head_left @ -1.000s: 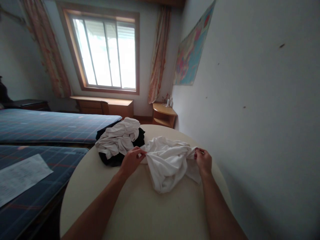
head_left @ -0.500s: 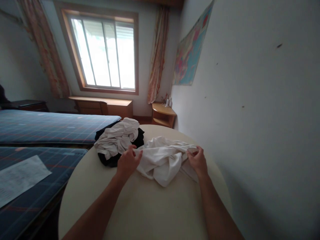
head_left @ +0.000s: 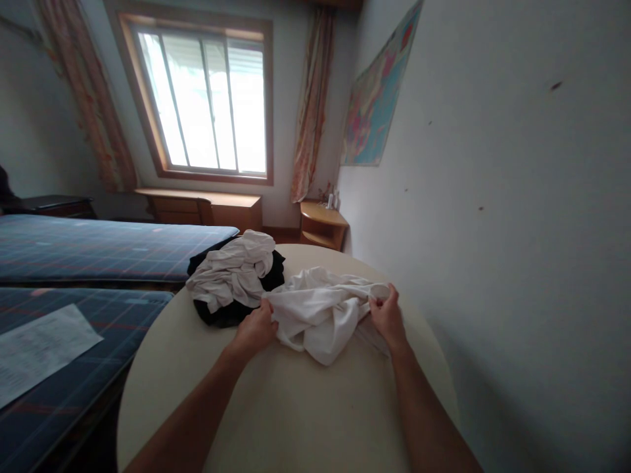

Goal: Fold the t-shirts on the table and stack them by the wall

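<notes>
A: State the condition of the work surface (head_left: 305,420).
B: Round, cream-coloured, smooth. Its far right edge lies near a plain wall (head_left: 493,276), which carries several small dark marks.

A: Identify the item being handled, and its position.
B: A white cloth (head_left: 323,315), crumpled, on the far half of the surface. Its upper edge is drawn out sideways between two hands; its lower folds hang forward to a rounded point.

A: Specify the state of the hands.
B: Left hand (head_left: 257,328): thumb and fingers pinched together on the cloth's left end. Right hand (head_left: 389,320): fingertips gathered on the right end, with no visible gap.

A: Other items on the surface?
B: One heap, just left of the white cloth: a pale, rumpled cloth (head_left: 229,272) resting on black cloth (head_left: 217,316).

A: Describe the room, left side first.
B: Two plaid mattresses, a near one (head_left: 128,322) and a far one (head_left: 108,246). A sheet of paper (head_left: 44,351) lies on the near one. Ahead: a bright, wood-framed window (head_left: 207,105), a left curtain (head_left: 91,98), a right curtain (head_left: 313,105), and a low wooden desk (head_left: 239,210) underneath.

A: And the right corner?
B: A wooden corner unit (head_left: 323,213) bearing small objects, possibly bottles; they are too small to confirm from here. A coloured map (head_left: 379,98) is mounted on the wall above.
</notes>
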### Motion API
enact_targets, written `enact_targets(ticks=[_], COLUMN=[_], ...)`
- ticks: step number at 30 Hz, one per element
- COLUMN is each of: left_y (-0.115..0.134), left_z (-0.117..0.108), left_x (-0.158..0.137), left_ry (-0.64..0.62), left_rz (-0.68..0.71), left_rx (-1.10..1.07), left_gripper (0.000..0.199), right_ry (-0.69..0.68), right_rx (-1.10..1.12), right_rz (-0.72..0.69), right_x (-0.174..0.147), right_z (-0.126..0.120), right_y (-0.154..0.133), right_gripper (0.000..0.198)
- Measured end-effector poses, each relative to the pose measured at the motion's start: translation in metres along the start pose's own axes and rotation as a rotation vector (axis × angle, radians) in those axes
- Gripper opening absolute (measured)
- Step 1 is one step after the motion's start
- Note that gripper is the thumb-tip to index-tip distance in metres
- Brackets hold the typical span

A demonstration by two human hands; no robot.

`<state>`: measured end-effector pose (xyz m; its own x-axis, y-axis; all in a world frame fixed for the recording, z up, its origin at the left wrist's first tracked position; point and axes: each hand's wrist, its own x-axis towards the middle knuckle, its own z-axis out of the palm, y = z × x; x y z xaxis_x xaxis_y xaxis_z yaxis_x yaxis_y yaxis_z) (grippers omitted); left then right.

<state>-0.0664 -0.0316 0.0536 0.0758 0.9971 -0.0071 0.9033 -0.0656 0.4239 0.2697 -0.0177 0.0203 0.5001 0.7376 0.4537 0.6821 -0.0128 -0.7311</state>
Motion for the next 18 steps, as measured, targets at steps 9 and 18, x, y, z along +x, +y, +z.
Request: enact_targets(ticks=[9, 18], left_y=[-0.028, -0.021], left_z=[-0.013, 0.022], left_x=[0.036, 0.025], left_ry=[0.553, 0.334], left_rz=[-0.036, 0.391], left_rx=[-0.862, -0.390], left_gripper=[0.044, 0.097], right_ry=[0.465, 0.031], right_rx=[0.473, 0.179], right_rz=[0.296, 0.041], right_x=[0.036, 0.015], right_z=[-0.025, -0.010], right_y=[0.027, 0.004], right_gripper=[0.048, 0.068])
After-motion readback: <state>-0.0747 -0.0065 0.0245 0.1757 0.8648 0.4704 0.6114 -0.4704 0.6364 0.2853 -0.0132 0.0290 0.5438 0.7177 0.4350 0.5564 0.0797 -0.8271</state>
